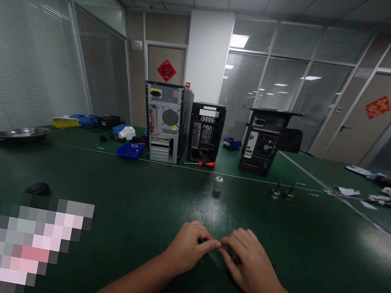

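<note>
We see two bare hands close together low on the green table (pixel 156 195). The left hand (pixel 188 249) is curled, its fingers pinching a small dark thing (pixel 202 241) that sits between both hands. The right hand (pixel 252 265) is curled too, its fingertips touching the left ones; we cannot tell what it holds. At 12 o'clock from the hands stands a little silver can (pixel 218 184). Farther off at 12 o'clock lies a red screwdriver (pixel 203 163) by three computer cases (pixel 165 122)
</note>
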Available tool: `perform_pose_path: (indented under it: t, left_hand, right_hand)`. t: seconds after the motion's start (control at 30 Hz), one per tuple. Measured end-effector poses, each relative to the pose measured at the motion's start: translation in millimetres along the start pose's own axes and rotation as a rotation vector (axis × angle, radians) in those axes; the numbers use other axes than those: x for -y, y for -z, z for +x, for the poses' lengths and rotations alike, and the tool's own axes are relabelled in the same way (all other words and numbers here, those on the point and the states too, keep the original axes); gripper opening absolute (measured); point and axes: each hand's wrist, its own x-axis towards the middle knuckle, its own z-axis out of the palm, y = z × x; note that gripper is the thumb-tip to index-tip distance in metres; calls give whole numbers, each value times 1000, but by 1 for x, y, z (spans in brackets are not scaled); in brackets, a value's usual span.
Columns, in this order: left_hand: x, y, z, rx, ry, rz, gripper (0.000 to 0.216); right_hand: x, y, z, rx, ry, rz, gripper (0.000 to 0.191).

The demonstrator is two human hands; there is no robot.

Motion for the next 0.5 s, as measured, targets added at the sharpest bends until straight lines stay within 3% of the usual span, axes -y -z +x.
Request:
perform_pose_path:
  t: [0.13, 0.23, 0.37, 0.5]
  left_hand:
    - [-2, 0, 0, -34, -10, -4, 37]
    - [-3, 1, -1, -63, -1, 36, 40]
    - [-4, 1, -3, -99, 19, 95, 35]
    - [-5, 0, -5, -105, 22, 163, 30]
  right_hand:
    - [-5, 1, 2, 54, -79, -70, 31]
    - [-26, 10, -1, 158, -282, -226, 27]
    - [-93, 48, -32, 173, -578, -350, 21]
    - [-178, 110, -98, -1, -878, -394, 24]
